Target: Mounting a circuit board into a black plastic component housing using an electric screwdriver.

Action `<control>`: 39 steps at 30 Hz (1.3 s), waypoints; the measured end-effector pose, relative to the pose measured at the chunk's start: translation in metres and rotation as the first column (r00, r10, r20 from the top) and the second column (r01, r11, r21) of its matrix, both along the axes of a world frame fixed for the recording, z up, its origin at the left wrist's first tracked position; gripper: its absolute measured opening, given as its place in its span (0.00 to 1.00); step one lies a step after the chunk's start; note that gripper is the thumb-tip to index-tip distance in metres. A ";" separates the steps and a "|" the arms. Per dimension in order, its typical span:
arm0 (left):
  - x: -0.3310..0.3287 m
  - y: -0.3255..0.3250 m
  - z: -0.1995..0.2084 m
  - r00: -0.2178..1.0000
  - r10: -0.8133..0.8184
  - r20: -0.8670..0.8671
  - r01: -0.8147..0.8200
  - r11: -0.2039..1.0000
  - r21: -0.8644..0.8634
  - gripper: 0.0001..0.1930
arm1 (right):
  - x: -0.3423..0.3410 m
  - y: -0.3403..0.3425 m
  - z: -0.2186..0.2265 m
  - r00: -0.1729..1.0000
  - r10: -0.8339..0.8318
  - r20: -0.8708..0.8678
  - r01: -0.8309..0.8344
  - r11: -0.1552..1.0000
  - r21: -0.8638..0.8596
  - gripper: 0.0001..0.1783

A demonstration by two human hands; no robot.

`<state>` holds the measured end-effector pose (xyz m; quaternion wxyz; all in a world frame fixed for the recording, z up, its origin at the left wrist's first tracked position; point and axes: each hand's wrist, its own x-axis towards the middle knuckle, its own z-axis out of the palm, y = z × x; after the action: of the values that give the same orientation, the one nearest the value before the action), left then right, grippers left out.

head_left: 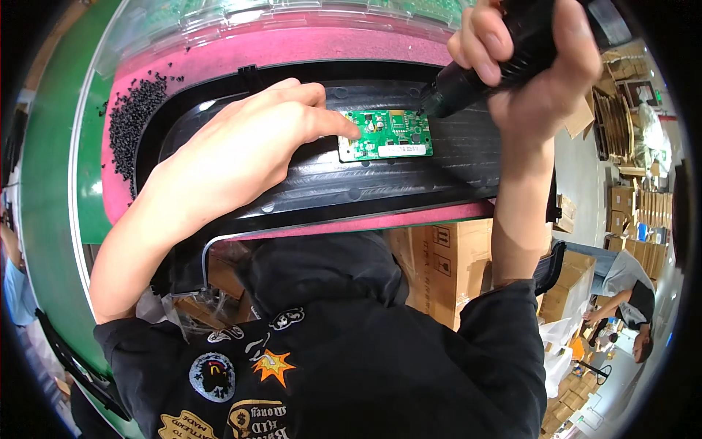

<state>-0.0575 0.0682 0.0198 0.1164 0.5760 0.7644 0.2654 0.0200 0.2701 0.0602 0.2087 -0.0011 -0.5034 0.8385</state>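
Note:
A green circuit board [398, 132] with a white label strip lies inside a long black plastic housing [307, 197]. My left hand [256, 132] reaches over the housing's left part and holds the board down at its left end, the index fingertip on it and the other fingers bent. In my right hand [537, 80] is a black electric screwdriver [468, 84], fingers wrapped round its body. It slants down to the left, its tip at the board's upper right corner. Whether a screw sits under the tip is too small to tell.
A heap of small black screws [135, 117] lies on the pink mat [197, 62] left of the housing. Clear plastic trays [292, 25] stand along the far side. Cardboard boxes [453, 263] are below the table edge. Another person [632, 300] is far off at right.

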 end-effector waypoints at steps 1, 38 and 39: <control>0.000 0.000 0.000 1.000 -0.005 -0.010 0.005 1.000 0.004 0.21 | 0.001 0.003 0.000 1.000 0.000 -0.003 0.000 1.000 -0.002 0.29; -0.009 0.001 0.009 0.968 0.251 0.008 -0.227 0.862 0.453 0.07 | -0.011 -0.027 0.008 0.972 -0.026 -0.234 0.107 0.934 0.341 0.34; -0.009 0.001 0.009 0.969 0.249 0.003 -0.225 0.870 0.440 0.07 | -0.013 -0.026 0.006 0.970 -0.004 -0.242 0.082 0.945 0.316 0.34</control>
<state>-0.0665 0.0689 0.0287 -0.0696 0.4962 0.7530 0.4266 0.0066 0.2441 0.0664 0.2832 0.1225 -0.6052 0.7338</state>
